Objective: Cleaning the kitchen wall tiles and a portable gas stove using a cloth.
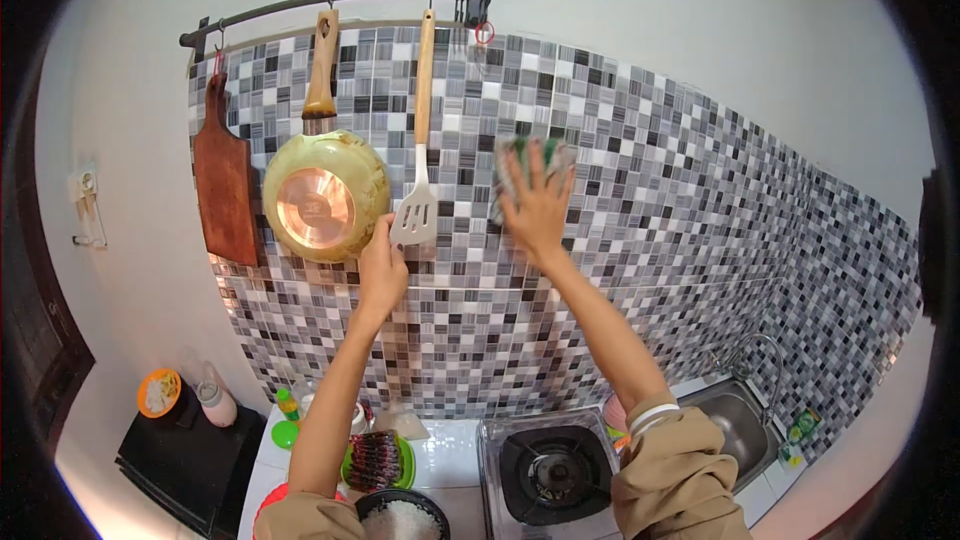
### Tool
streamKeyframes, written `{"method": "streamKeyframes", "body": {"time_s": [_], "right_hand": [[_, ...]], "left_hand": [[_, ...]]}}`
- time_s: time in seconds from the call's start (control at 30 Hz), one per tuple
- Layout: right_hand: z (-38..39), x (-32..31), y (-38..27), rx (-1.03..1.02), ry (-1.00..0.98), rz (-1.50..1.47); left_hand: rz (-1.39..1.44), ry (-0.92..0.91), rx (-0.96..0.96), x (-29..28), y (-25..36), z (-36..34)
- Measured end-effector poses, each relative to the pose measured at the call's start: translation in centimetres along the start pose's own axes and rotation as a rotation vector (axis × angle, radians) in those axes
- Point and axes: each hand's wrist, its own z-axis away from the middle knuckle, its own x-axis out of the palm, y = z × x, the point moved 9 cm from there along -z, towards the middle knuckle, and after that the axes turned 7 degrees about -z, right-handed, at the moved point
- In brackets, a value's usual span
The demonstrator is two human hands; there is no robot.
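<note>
My right hand [540,208] presses a grey and green cloth [553,152] against the mosaic-tiled wall [640,170], its fingers spread over the cloth. Left of it, my left hand [382,270] pinches the lower left edge of a slotted turner [421,202], white-headed with a wooden handle, which hangs from a hook. Just beside that hand hangs a frying pan [316,208], its copper-coloured base facing me. A dark wooden cutting board [226,185] hangs farther left.
A black rail [270,8] carries the hanging utensils. Below stand a gas stove [556,470], a steel sink [735,425] with a curved tap, a green basket [408,462] of packets and a black bowl [447,523] of white grains. A black cabinet [190,450] stands left.
</note>
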Motion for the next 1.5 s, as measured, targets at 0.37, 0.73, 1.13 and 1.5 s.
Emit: {"method": "streamKeyframes", "body": {"time_s": [0.37,0.73,1.13,1.5], "right_hand": [[13.1,3.7,-6.4,-0.636,-0.463,-0.128],[16.1,6.6,-12.9,-0.418,-0.421,-0.248],[12.0,5.9,-9.5,-0.075,-0.230,-0.200],[31.0,10.9,-23.5,-0.851,-0.737,-0.288]], "left_hand": [[0.126,-0.055,0.000,0.4,-1.8,2.4],[-0.757,-0.123,-0.278,-2.7,-8.9,8.4],[-0.820,-0.320,-0.533,-1.3,-17.7,7.8],[-0.776,-0.287,-0.507,-1.5,-17.4,7.5]]}}
